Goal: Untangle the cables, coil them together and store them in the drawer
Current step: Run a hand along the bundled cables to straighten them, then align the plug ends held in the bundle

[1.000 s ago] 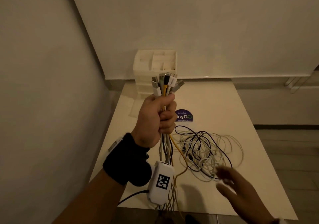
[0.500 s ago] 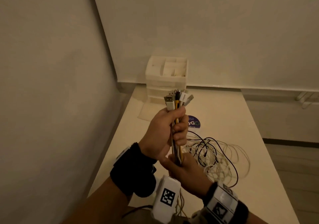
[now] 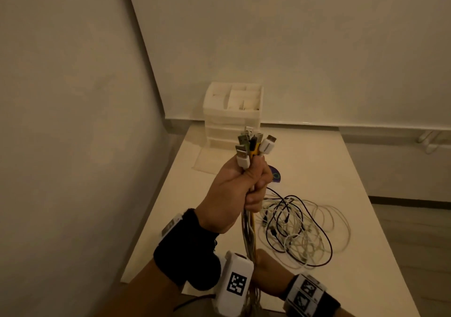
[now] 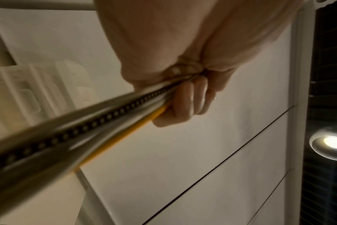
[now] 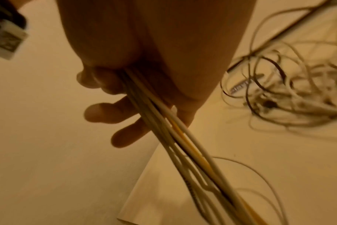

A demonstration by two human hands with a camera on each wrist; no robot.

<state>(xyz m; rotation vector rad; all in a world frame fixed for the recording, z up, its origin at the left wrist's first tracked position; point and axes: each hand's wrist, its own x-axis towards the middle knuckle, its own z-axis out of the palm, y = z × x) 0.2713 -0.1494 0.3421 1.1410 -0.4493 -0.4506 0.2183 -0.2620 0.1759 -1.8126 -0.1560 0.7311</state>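
Note:
My left hand (image 3: 240,191) is raised over the table, fist closed round a bundle of cables (image 3: 249,231), white, grey, black and one yellow. Their plugs (image 3: 253,146) fan out above the fist. In the left wrist view the curled fingers (image 4: 185,102) clamp the bundle (image 4: 106,120). Lower down, near the table's front edge, my right hand (image 3: 267,271) holds the same strands; in the right wrist view they run between thumb and fingers (image 5: 104,113) as a taut bundle (image 5: 183,144). The cables' free lengths lie in a loose tangle (image 3: 300,231) on the table.
A white drawer unit (image 3: 233,114) with open top compartments stands at the table's far end by the wall corner. A purple round sticker (image 3: 277,176) lies behind my left hand. The white table (image 3: 341,182) has a wall close on its left.
My right hand came from open above the tangle to the bundle just under my left fist, then slid down the strands. My left hand kept its grip.

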